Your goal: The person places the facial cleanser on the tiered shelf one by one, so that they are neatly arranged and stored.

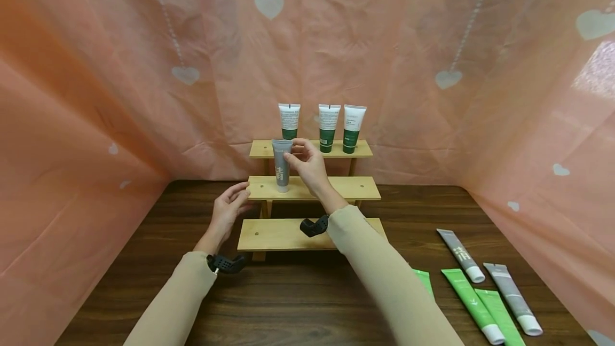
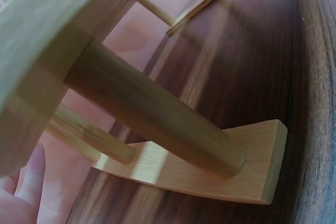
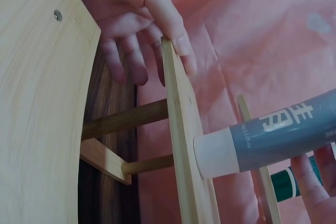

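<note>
A grey squeeze tube (image 1: 282, 167) with a white cap stands cap-down on the middle shelf (image 1: 331, 188) of a three-tier wooden rack. My right hand (image 1: 309, 167) pinches its upper part from the right. In the right wrist view the tube's white cap (image 3: 216, 153) meets the shelf board. At that shelf's left end, my left hand (image 1: 228, 210) touches the edge; the right wrist view shows its thumb (image 3: 176, 30) on the board's edge and the other fingers loosely extended beneath. On the top shelf (image 1: 307, 149) stand white-and-green tubes (image 1: 329, 127), one partly behind the grey tube.
The bottom shelf (image 1: 288, 234) lies in front, partly behind my right sleeve. Grey tubes (image 1: 511, 298) and green tubes (image 1: 471, 303) lie on the dark wooden table (image 1: 288, 303) at the right. A pink curtain (image 1: 307, 57) with hearts hangs behind and beside the rack.
</note>
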Demonstrator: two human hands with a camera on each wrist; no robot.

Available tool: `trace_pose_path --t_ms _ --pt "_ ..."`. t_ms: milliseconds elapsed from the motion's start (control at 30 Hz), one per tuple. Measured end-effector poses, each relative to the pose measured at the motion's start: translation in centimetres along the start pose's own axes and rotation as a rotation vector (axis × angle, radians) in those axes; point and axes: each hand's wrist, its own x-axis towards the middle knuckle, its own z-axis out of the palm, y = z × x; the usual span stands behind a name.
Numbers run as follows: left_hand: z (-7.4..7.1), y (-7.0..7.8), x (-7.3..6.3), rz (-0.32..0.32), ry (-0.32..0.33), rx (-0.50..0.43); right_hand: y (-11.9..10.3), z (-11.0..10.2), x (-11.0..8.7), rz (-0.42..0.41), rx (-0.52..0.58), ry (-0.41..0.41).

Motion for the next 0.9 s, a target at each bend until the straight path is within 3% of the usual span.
trace_pose_path --t_ms 200,400,600,900 --pt "0.3 0.7 -0.4 -0.007 -0.01 0.003 -0.4 -0.3 -0.4 -0.005 -0.044 -0.013" --pt "0.9 2.1 -1.3 -0.005 -0.007 0.035 2.2 -1.1 0.2 0.002 -0.04 -0.011" --pt "0.9 2.2 -1.6 -0.005 -0.001 0.024 3.7 -1.8 -0.5 0.048 0.008 0.018" --pt "0.9 2.0 -1.4 0.009 -0.008 0.012 3.4 -1.8 -2.6 0.098 0.019 -0.015"
